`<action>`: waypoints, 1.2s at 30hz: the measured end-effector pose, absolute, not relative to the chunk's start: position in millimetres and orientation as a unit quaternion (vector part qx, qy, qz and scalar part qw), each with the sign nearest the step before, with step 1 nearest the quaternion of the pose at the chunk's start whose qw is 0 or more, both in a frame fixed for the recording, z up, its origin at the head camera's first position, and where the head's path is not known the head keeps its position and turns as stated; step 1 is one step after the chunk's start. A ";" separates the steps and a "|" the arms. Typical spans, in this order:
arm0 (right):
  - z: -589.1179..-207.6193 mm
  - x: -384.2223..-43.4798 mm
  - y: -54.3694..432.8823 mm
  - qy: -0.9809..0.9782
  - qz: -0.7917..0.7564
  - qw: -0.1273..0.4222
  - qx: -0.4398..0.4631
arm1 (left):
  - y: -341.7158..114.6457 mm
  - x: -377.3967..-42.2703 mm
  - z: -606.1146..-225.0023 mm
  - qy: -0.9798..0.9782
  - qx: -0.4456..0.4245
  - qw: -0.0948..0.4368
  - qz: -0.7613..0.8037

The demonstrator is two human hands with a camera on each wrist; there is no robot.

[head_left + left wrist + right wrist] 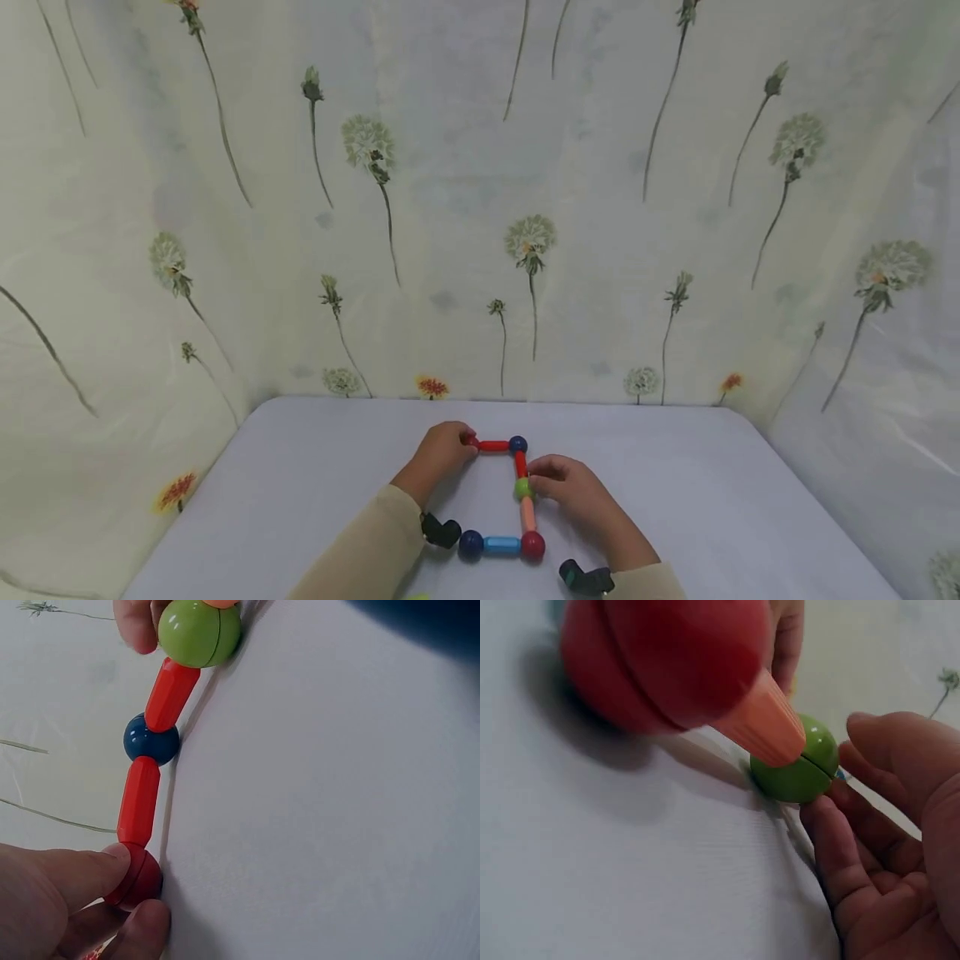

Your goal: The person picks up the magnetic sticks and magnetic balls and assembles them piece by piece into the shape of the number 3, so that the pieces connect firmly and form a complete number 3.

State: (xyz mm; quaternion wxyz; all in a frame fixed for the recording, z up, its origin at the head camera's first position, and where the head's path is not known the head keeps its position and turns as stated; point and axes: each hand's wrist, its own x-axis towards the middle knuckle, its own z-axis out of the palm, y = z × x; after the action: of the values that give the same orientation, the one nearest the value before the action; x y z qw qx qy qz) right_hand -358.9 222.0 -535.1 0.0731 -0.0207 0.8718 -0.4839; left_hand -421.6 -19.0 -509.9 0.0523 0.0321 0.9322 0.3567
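Thumb and fingers of my left hand (441,454) pinch a red ball (136,879) at one end of a chain of magnetic balls and sticks. A red stick (494,447) joins that ball to a dark blue ball (517,444). From there a second red stick (173,695) runs to a green ball (795,765). My right hand (570,490) is beside the green ball, with a fingertip touching it. In the right wrist view its thumb stands slightly apart. An orange stick (528,514) leads to a larger red ball (532,546).
A light blue stick (502,546) links the larger red ball to another dark blue ball (471,545) near my left sleeve. The white table (315,467) ends at a dandelion-patterned cloth (450,208). Dark wrist cameras (585,577) sit at both cuffs.
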 end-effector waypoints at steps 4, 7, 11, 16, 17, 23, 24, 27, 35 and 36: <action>-533.8 -349.5 219.8 0.878 -0.472 0.074 -0.029 | -18.5 -420.1 -511.8 0.929 0.027 0.051 0.364; -534.2 -346.9 218.3 0.882 -0.466 0.066 -0.020 | -17.3 -419.5 -511.2 0.928 0.028 0.049 0.369; -537.3 -346.6 216.9 0.889 -0.455 0.056 -0.015 | -17.0 -418.8 -509.8 0.926 0.028 0.053 0.372; -537.4 -346.3 215.7 0.888 -0.456 0.049 -0.024 | -17.5 -418.4 -507.5 0.926 0.020 0.054 0.373; -537.2 -346.1 215.5 0.888 -0.456 0.049 -0.024 | -17.5 -418.5 -507.9 0.926 0.019 0.055 0.373; -537.4 -345.6 215.6 0.891 -0.451 0.043 -0.024 | -17.5 -419.1 -510.3 0.930 0.026 0.058 0.361; -537.6 -345.6 215.6 0.891 -0.450 0.042 -0.025 | -17.5 -419.5 -510.5 0.931 0.026 0.061 0.360; -537.6 -346.1 215.1 0.892 -0.450 0.042 -0.021 | -18.3 -420.9 -510.8 0.930 0.024 0.071 0.360; -538.0 -346.6 214.5 0.889 -0.455 0.047 -0.016 | -20.7 -397.8 -497.4 0.933 0.040 0.016 0.358; -538.9 -347.3 214.8 0.889 -0.455 0.047 -0.017 | -20.7 -392.0 -493.6 0.930 0.044 0.005 0.364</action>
State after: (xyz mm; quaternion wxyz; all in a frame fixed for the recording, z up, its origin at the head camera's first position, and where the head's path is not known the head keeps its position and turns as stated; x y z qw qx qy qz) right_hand -347.3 214.8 -538.9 0.0466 -0.0173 0.8890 -0.4553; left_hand -392.0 -20.7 -493.6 0.0054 0.0441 0.9305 0.3637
